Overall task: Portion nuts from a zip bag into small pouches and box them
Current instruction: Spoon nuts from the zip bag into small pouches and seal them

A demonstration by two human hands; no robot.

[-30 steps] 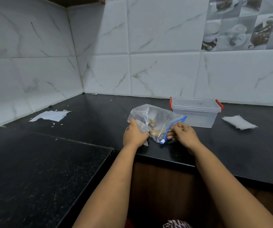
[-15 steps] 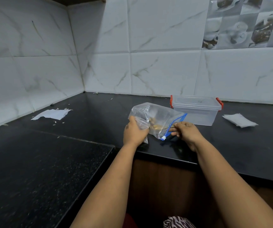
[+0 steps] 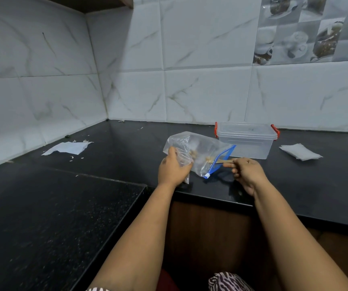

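A clear zip bag [image 3: 202,148] with a blue zip strip lies on the black counter, its mouth facing right. A few pale nuts [image 3: 194,153] show through it. My left hand [image 3: 172,169] grips the bag's left side together with a small clear pouch [image 3: 185,164]. My right hand [image 3: 245,172] is just right of the bag's mouth, pinching a thin tan wooden spoon [image 3: 221,161] whose far end reaches into the bag. Behind the bag stands a clear plastic box [image 3: 246,141] with red clips and its lid on.
A flat white packet [image 3: 300,151] lies right of the box. Torn white paper [image 3: 68,148] and scraps lie at the left near the tiled wall. The counter's front edge [image 3: 211,199] runs just under my wrists, and a second dark counter section [image 3: 43,217] extends toward me at the left.
My right hand has drawn back to the right from the blue zip edge, and the tan spoon handle now shows between it and the bag. My left hand keeps its grip.
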